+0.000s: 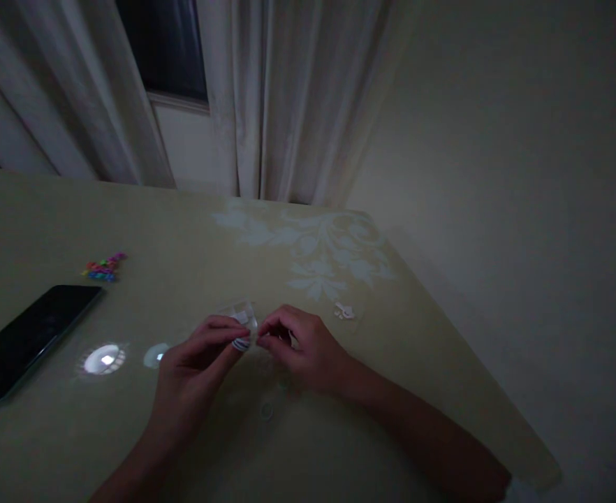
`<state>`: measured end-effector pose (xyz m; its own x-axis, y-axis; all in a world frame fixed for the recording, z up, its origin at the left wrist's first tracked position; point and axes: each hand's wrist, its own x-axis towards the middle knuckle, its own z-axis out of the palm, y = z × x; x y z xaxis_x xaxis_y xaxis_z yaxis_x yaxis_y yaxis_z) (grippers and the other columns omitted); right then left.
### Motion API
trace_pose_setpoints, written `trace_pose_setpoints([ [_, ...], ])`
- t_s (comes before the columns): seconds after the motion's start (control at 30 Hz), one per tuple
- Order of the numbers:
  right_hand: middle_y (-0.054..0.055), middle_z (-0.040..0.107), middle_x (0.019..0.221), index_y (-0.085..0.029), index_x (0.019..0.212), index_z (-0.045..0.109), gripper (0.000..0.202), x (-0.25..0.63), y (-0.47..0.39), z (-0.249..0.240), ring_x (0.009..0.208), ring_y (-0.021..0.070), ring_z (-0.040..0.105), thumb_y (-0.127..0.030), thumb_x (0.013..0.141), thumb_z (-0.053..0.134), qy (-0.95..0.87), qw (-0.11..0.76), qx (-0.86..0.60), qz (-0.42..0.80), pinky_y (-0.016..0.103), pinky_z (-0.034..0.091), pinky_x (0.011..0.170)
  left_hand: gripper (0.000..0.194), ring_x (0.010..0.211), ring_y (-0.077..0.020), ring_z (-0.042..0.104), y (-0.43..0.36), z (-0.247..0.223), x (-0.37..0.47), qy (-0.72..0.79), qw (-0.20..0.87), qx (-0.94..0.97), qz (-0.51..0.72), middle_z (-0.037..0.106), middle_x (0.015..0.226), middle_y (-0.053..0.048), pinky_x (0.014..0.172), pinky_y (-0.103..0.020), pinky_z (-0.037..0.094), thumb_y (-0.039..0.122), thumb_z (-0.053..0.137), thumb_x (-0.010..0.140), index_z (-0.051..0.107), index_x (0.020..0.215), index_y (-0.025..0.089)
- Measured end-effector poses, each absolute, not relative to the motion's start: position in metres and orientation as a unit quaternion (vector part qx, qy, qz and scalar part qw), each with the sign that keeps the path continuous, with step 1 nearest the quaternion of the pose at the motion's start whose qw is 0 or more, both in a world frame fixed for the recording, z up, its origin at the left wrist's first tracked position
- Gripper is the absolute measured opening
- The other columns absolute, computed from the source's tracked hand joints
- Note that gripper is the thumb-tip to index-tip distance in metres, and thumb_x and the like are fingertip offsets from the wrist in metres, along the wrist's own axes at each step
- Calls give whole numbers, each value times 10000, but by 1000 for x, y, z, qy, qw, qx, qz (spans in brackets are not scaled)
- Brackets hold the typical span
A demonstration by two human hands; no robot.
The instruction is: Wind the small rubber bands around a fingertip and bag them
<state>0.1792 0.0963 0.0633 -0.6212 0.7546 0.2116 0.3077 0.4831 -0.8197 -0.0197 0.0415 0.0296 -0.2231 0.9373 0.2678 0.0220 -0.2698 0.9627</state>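
My left hand [198, 360] is closed in a pinch, thumb against fingertips. A small patch with dark and white stripes [242, 344] shows at the thumb's tip; whether it is the nail or a separate piece is unclear. Close beside it, my right hand [302, 346] pinches with thumb and forefinger, and what lies between them is too small to make out. Just behind the fingertips sits a small clear plastic case [241, 311] with a whitish piece in it. A pale ring [266, 411] lies on the table below the hands.
Small white pieces [344, 311] lie right of my right hand. On the left are a pile of colourful small pieces [103, 267] and a dark phone [35, 342]. The table [182, 230] reflects lamp light; its right edge runs along the wall. Curtains [308, 105] hang behind.
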Motion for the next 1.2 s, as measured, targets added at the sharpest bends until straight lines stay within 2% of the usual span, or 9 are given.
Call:
trace_pose_setpoints([
  [0.07, 27, 658, 960, -189, 1018, 714, 73, 180, 102, 52, 867, 156, 613, -259, 1000, 707, -862, 228, -329, 312, 268, 464, 796, 80, 894, -159, 773, 41, 28, -21, 503, 368, 481, 617, 825, 969, -12, 798, -220, 627, 334, 846, 841, 858, 917, 314],
  [0.2, 44, 673, 1008, -188, 1027, 733, 72, 177, 106, 36, 938, 180, 629, -249, 1001, 706, -907, 116, -335, 228, 278, 460, 817, 188, 739, -154, 786, 41, 25, -23, 524, 400, 445, 607, 858, 916, -16, 687, -223, 651, 381, 846, 846, 848, 1020, 310],
  [0.47, 79, 666, 1008, -155, 997, 685, 116, 178, 99, 40, 835, 192, 596, -265, 991, 649, -930, 28, -325, 168, 291, 435, 706, 65, 691, -158, 796, 38, 25, -20, 524, 414, 471, 576, 848, 807, -6, 645, -189, 642, 281, 882, 771, 855, 829, 292],
  [0.57, 58, 648, 972, -158, 984, 673, 80, 182, 103, 50, 851, 181, 585, -237, 972, 666, -914, 80, -327, 226, 282, 436, 735, 81, 654, -151, 783, 38, 26, -20, 519, 414, 488, 567, 837, 765, 10, 613, -179, 627, 261, 890, 748, 858, 804, 310],
  [0.67, 5, 610, 897, -171, 931, 665, 40, 187, 111, 63, 826, 144, 563, -202, 937, 689, -846, 181, -344, 365, 255, 428, 743, 82, 718, -150, 783, 41, 28, -20, 489, 402, 531, 563, 833, 794, 9, 658, -179, 620, 241, 849, 789, 863, 817, 317],
  [0.83, -48, 545, 747, -168, 930, 653, 228, 192, 114, 76, 650, 102, 456, -376, 911, 743, -696, 206, -332, 602, 229, 357, 595, 138, 795, -167, 776, 42, 30, -18, 438, 391, 579, 566, 822, 843, -14, 713, -210, 617, 208, 786, 848, 872, 885, 309],
  [0.97, -54, 537, 706, -164, 941, 691, 316, 188, 107, 74, 618, 96, 435, -440, 853, 816, -657, 190, -345, 643, 227, 317, 555, 196, 813, -170, 788, 39, 32, -15, 441, 416, 550, 574, 835, 914, -5, 733, -225, 625, 213, 816, 834, 862, 976, 341],
  [1.07, -61, 522, 688, -158, 936, 710, 350, 186, 104, 73, 604, 91, 409, -449, 814, 860, -645, 197, -355, 648, 226, 297, 542, 168, 802, -158, 771, 38, 35, -14, 433, 400, 572, 570, 819, 882, -4, 716, -207, 609, 208, 804, 843, 862, 946, 327],
  [1.2, -45, 557, 706, -156, 958, 736, 319, 188, 109, 75, 633, 104, 457, -449, 863, 819, -656, 199, -346, 640, 234, 336, 576, 89, 788, -133, 740, 39, 35, -16, 440, 372, 582, 574, 779, 841, 9, 706, -177, 585, 228, 803, 850, 837, 887, 301],
])
